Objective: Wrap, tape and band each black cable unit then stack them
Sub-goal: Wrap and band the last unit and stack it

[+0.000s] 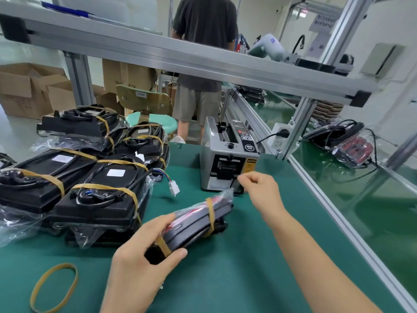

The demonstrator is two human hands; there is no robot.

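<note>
While the wrapped cable unit (198,220) is held just above the green tabletop (248,267), near its middle, the left hand (140,263) is seen to grip the unit's near end, fingers curled over the top and thumb pressed along the lower edge. Two tan bands are already seated round the unit, one near each end. The long axis is judged to run from the near left toward the far right, with the far end pointing at the tape dispenser (228,159) standing toward the far edge of the tabletop.

The right hand (261,186) is raised just in front of the dispenser's outlet, beyond the unit's far end, with forefinger and thumb brought together as if pinching. Whether a strip of tape is held there cannot be told; motion blur obscures the fingertips. This hand is the nearer to the dispenser; the left alone carries the unit.

The stack of finished units (90,177) lies along the left edge, to the left of the held unit. A loose rubber band (54,288) lies by the near left corner.

The underside of the held unit is hidden, and the plastic wrap at its far end is hard to make out.
</note>
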